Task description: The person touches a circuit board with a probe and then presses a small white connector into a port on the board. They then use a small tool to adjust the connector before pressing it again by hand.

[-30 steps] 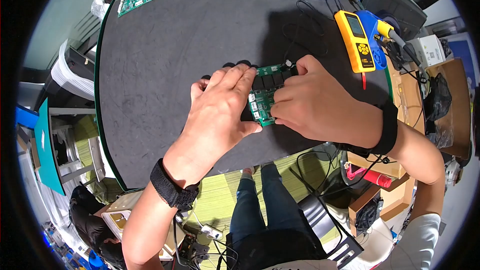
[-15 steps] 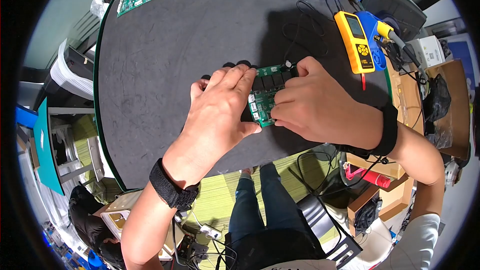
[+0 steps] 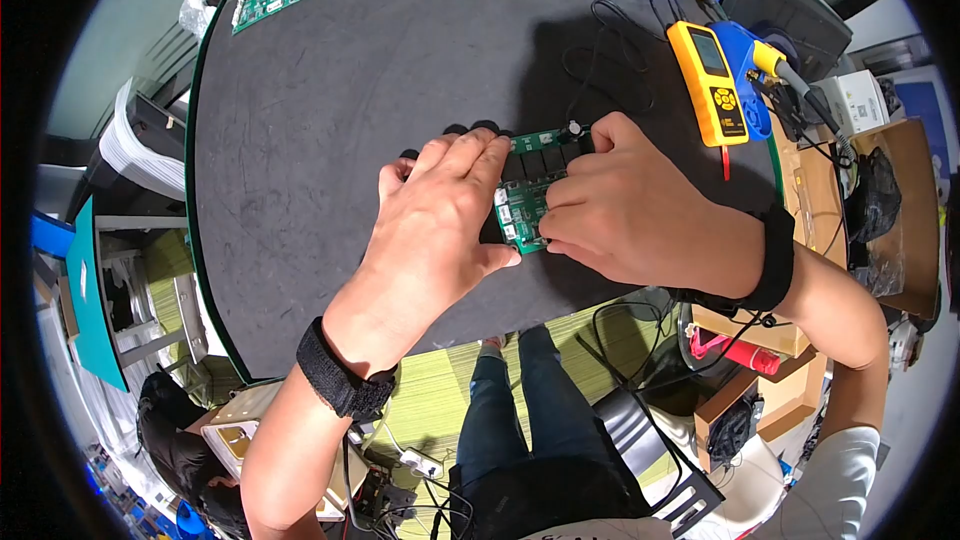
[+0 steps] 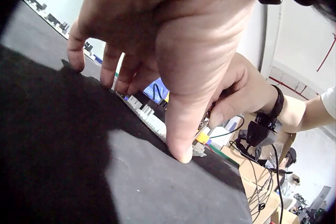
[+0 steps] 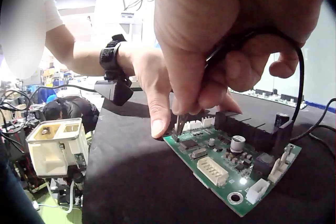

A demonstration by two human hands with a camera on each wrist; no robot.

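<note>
Dark-topped desk, a yellow handheld meter lying at its right side. Green circuit board rests toward the desk's near side. Left hand, fingers extended and thumb apart, braces the board's left edge; right hand pinches a slim black-cabled probe at one corner, its tip partly hidden. Likely faults: a slanted push could bend contacts, a tug on the looped cable could drag the tip aside, and weak left-hand pressure could let the board slide
</note>
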